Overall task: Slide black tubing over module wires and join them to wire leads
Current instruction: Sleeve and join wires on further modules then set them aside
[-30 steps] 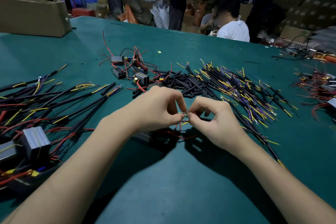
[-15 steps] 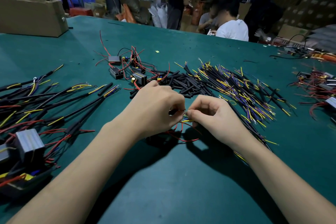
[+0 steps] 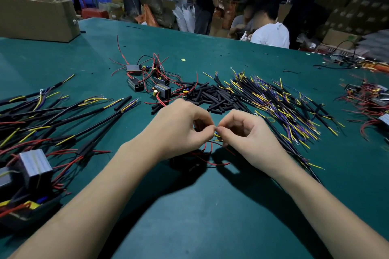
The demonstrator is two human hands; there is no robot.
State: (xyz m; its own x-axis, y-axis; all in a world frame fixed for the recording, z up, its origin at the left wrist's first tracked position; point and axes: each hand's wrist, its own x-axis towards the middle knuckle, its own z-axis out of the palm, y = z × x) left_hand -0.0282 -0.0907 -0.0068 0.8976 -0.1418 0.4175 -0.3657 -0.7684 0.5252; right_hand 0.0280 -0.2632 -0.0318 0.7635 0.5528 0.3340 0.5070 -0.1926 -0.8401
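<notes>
No writing was readable as the left hand and right hand met fingertip to fingertip, each pinching thin wires above the green table, its near half open, with loose black tubing piled just beyond.

Landmark: the pile of cut tubing pieces on the table. Left of it lie loose modules with tangled wires. Right of it, touching, lies the heap of wire leads. In front, the left hand and right hand meet fingertip to fingertip. Far left lie sleeved assemblies; behind those stands a cardboard box.
</notes>
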